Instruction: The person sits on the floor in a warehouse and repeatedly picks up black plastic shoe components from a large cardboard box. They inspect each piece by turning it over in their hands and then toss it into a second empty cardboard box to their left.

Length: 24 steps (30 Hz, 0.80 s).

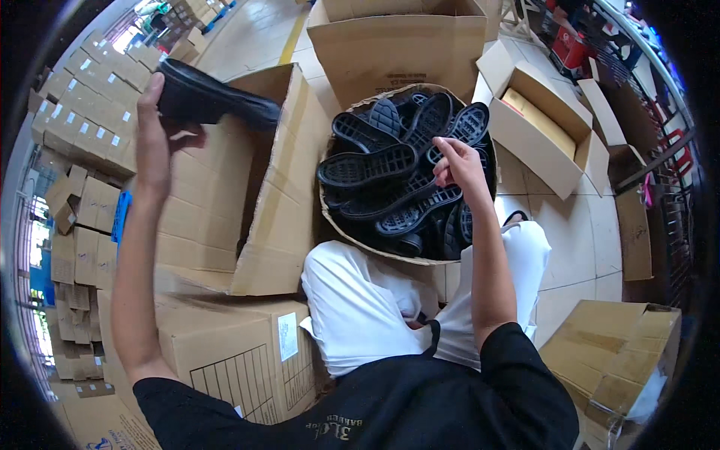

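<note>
Two hands busy: my left hand clamps a black shoe over the open carton, my right hand pinches a sole in the basket, whose tangled neighbours might snag.

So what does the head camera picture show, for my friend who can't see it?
A seated person's left hand holds up a black shoe over an open cardboard box, while the right hand reaches into a round basket heaped with black soles. More cardboard boxes stand all around on the tiled floor.
</note>
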Motion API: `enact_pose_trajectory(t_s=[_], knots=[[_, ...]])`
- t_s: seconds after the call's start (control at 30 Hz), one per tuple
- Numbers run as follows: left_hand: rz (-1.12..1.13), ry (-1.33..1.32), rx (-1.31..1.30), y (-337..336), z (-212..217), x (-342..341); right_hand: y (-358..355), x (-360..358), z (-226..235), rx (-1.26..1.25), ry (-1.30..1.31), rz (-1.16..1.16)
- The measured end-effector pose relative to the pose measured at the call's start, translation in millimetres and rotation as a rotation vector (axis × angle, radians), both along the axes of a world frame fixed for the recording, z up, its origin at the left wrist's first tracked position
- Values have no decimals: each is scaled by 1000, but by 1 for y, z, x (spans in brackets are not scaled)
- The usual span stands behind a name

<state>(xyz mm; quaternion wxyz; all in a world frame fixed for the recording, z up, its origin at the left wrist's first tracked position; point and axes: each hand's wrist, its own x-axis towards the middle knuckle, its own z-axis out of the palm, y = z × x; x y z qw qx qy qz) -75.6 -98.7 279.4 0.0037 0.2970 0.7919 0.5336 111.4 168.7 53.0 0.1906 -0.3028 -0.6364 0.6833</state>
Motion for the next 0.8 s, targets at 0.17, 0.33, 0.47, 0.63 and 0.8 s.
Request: enact_pose_trajectory(t_s=[0.17,0.33,0.47,0.63,0.8], knots=[[302,689,-1031,-20,11,-17,7,2,-39,702,-650,-81],[-107,365,-1324,-24,-34,-7,-24,-39,-89,890,80,-119],[-341,334,-1401,2,-61,11,-20,-46,-118,517,1,-188],[-564,410,-1378,-3,-70,30,-35,-33,-79,252,-71,-250],[-584,606,-1240,15,-42,49,-21,-12,-51,-177,35,-108]])
